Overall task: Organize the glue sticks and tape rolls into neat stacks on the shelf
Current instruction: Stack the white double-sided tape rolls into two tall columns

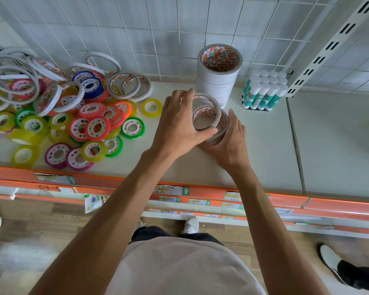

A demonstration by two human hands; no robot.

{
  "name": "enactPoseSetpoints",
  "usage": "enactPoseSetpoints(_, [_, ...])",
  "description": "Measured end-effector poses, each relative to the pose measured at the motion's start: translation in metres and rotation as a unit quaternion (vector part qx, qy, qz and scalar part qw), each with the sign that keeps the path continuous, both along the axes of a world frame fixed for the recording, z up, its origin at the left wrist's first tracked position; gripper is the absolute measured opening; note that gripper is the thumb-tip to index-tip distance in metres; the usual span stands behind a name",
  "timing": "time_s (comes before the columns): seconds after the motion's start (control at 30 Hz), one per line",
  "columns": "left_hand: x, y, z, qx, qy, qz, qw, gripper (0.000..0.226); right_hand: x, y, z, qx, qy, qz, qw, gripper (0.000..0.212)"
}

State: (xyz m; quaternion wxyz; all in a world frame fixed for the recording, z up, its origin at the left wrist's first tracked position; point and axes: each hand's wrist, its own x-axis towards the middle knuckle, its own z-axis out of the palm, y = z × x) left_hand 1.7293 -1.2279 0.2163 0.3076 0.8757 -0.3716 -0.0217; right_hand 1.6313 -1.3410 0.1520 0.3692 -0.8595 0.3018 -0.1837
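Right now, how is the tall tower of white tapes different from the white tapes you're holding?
The tall white tape stack stands straight and untouched near the wall, many rolls high. The held white rolls are only a few, slid out of line, gripped between the left hand and right hand. The stack stands beside the glue sticks; the held rolls sit nearer the shelf's front. Both are white with orange-printed cores.

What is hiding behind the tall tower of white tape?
Behind the tall tape stack only the white tiled wall shows. The shelf strip directly behind its base is covered by the stack.
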Motion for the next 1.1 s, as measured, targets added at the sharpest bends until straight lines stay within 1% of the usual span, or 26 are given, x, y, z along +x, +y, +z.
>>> enactPoseSetpoints(0.13, [-0.003,-0.01,-0.003,0.006,0.028,0.004,1.0,0.101,-0.012,-0.007,0.002,-0.007,0.02,0.027,0.999,0.125])
enactPoseSetpoints(0.2, [-0.006,-0.014,-0.005,0.01,0.032,0.006,0.999,0.1,-0.022,-0.013,0.002,-0.021,0.026,0.032,0.999,0.122])
enactPoseSetpoints(0.3, [-0.01,-0.02,-0.009,0.019,0.018,0.008,1.0,0.098,-0.037,-0.018,-0.003,-0.05,0.013,0.023,0.998,0.111])
enactPoseSetpoints(0.43, [-0.011,-0.028,-0.014,0.032,-0.007,0.022,0.999,0.093,-0.046,-0.018,-0.003,-0.014,-0.013,-0.007,1.0,0.102])
enactPoseSetpoints(0.6, [-0.012,-0.031,-0.016,0.027,-0.003,0.019,0.999,0.091,-0.046,-0.021,-0.003,0.022,-0.058,-0.027,0.998,0.102])
enactPoseSetpoints(0.8, [-0.014,-0.03,-0.017,0.015,0.008,0.02,1.0,0.091,-0.046,-0.022,-0.004,0.024,-0.058,-0.014,0.998,0.1])
enactPoseSetpoints(0.97, [-0.016,-0.029,-0.019,0.006,0.009,0.026,1.0,0.091,-0.047,-0.022,-0.005,0.031,-0.063,-0.019,0.997,0.102])
enactPoseSetpoints(1.1, [-0.015,-0.027,-0.02,0.01,0.006,0.018,1.0,0.094,-0.048,-0.022,-0.008,0.01,-0.055,-0.016,0.998,0.099])
